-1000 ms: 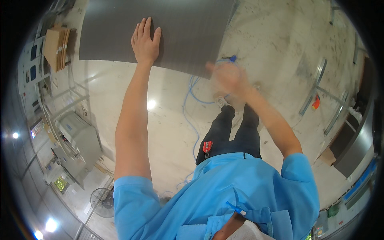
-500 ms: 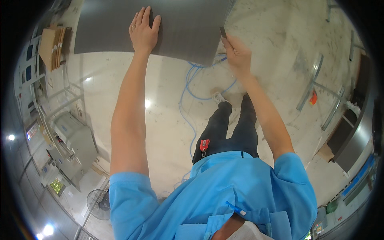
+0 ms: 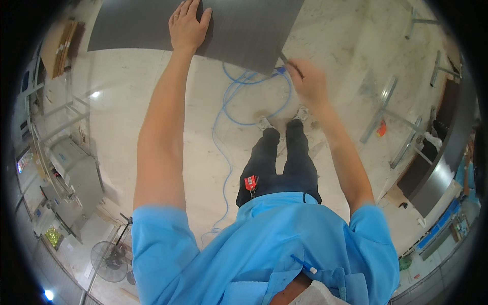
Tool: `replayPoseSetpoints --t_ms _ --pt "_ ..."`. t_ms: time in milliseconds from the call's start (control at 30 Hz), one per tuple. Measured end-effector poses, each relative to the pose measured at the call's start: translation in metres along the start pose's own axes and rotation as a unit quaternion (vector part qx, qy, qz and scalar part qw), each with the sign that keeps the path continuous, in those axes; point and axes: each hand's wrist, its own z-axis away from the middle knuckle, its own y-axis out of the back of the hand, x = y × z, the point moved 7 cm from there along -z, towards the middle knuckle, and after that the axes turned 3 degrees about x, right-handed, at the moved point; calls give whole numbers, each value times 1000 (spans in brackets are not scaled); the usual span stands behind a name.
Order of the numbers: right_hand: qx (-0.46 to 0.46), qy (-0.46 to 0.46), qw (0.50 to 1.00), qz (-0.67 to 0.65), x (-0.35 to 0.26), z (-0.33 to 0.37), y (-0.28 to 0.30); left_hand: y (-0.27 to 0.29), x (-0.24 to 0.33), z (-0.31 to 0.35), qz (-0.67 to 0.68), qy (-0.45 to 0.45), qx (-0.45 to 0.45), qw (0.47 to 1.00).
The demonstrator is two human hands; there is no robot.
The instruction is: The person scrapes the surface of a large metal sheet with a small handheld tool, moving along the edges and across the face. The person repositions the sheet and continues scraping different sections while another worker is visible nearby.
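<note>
A large dark grey panel reaches in from the top of the view, its near edge and right corner above the floor. My left hand lies flat on it, fingers spread, one wearing a ring. At the panel's right edge, close to the near corner, my right hand is closed and slightly smeared by motion. From its fingers sticks a small dark flat tool, its tip against or very near the edge. Its exact kind cannot be made out.
Blue hose loops over the floor under the panel and near my feet. Metal stands are at right, beside an orange item. At left are cardboard pieces, a grey machine and a floor fan.
My right hand and the dark tool have slid down along the panel's right edge toward the near corner. My left hand stays flat on the panel. My feet and the view have shifted.
</note>
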Motion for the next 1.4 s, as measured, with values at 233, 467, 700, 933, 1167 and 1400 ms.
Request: replayPoseSetpoints --t_ms 233,467,700,933,1167,1400 --pt "-84 25 995 54 -8 28 5 36 100 82 339 -64 -42 938" --pt "-82 92 988 91 -5 -8 -11 49 162 118 281 -122 -94 947" --pt "-49 135 982 124 -3 6 -14 45 157 122 233 -144 -62 960" --pt "-95 142 982 81 -37 55 -22 77 150 162 256 -199 -107 940" --pt "-22 67 987 141 -18 18 -16 45 146 124 256 -189 -45 947" --pt "-128 22 988 86 -46 121 -54 65 106 201 251 -185 -231 922"
